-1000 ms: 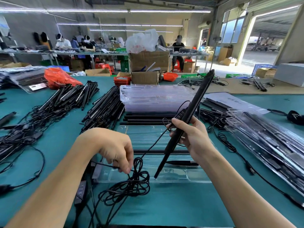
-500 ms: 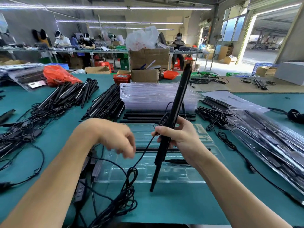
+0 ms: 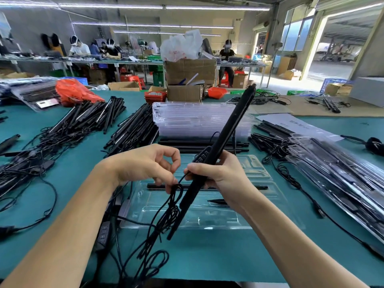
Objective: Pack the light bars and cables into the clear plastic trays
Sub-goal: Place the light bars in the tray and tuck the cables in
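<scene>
Head view, light bar [image 3: 218,150]: stiff, slim, likely light; right hand [image 3: 220,173] fingers clenched round its middle, above the clear tray [image 3: 257,169] near the worktop's front edge.
Cable [image 3: 166,217]: limp, tangle-prone; left hand [image 3: 145,165] fingers pinch its top, loops dangling.
Hold: bar mid-length; cable by gathered coils.

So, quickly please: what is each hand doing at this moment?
Left hand: pinches the black cable.
Right hand: grips the light bar, held tilted above the clear tray.

Bright, even light falls from the ceiling tube lights [image 3: 133,6]. The open doorway [image 3: 340,57] glares white. Edges bow, wide-angle.
</scene>
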The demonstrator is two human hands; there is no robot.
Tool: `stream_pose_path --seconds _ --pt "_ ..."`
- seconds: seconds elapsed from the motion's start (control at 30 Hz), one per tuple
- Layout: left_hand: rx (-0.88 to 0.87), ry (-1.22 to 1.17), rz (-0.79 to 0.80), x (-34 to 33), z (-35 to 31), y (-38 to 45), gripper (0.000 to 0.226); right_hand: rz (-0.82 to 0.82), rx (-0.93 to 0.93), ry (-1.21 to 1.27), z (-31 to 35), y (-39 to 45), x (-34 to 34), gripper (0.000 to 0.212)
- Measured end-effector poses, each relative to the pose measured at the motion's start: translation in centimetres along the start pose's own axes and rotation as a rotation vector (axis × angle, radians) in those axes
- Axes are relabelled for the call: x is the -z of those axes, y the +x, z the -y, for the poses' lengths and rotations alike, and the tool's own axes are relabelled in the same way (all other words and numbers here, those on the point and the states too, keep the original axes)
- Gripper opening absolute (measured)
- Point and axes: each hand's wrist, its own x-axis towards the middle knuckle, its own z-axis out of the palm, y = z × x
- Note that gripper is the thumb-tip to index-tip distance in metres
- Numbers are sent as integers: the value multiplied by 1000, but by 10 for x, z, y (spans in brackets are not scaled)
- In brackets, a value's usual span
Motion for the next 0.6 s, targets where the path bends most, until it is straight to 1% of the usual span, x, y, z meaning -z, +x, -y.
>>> stream_pose_path --seconds 0.1,0.2,0.3,0.37,0.53,0.6 --pt "-33 -27 48 3 2 -3 22 -20 -28 -53 2 -2 -11 17" --pt "-40 -22 35 3 2 -5 25 -77 -43 -48 7 0 -16 16" --pt "-11 17 40 2 -1 -5 27 -120 -61 -64 12 2 -16 17" --pt "2 11 51 2 -1 -5 28 -145 -73 -45 17 3 -11 17" --pt "2 40 104 4 -1 -6 18 -206 -39 41 32 5 10 21" --pt "2 53 119 6 -2 -8 21 -218 -12 85 37 4 17 25"
